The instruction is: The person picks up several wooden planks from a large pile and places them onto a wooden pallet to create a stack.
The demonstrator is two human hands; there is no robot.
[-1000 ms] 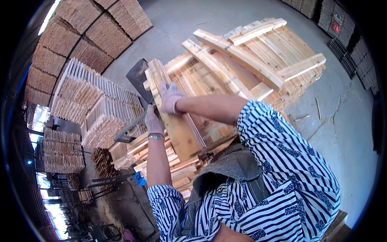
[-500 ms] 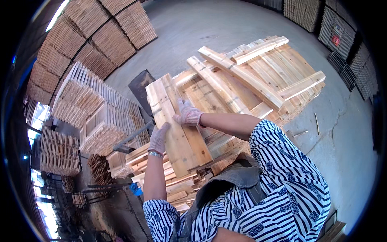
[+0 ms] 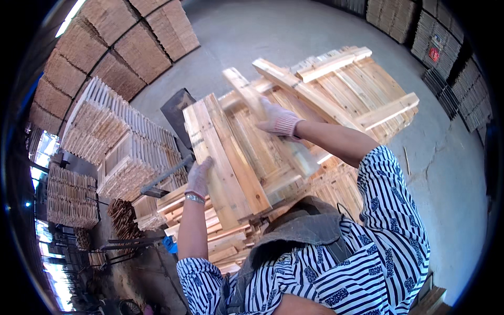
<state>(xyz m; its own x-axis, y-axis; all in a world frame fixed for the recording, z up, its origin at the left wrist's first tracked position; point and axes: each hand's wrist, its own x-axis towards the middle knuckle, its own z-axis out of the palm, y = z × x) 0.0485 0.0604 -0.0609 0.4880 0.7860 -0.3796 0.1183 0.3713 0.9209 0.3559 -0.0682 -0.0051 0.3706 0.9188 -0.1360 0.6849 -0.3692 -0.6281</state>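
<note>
Both my hands wear pale knitted gloves. My left hand (image 3: pixel 198 177) presses against the left edge of a wide pale plank (image 3: pixel 210 157), its fingers closed along that edge. A second, narrower plank (image 3: pixel 236 152) lies alongside it. Farther right, my right hand (image 3: pixel 279 118) is closed round a wooden board (image 3: pixel 244 90), blurred by motion, which slants over the wooden panel beneath. Part of this board is hidden by the hand. Another long board (image 3: pixel 304 90) rests diagonally on the stack to the right.
A stack of slatted wooden panels (image 3: pixel 362 79) stands at the right. Loose wood pieces (image 3: pixel 226 247) lie below my left forearm. Stacked timber (image 3: pixel 139 152) and a grey metal bar (image 3: pixel 168 176) are on the left, with tall board stacks (image 3: pixel 121 47) behind. Concrete floor (image 3: pixel 252 26) extends beyond.
My right hand has left the plank on the left and moved right to the slanted board, which has shifted left. The narrower plank now lies slightly apart from its former place. My left hand stays at the edge.
</note>
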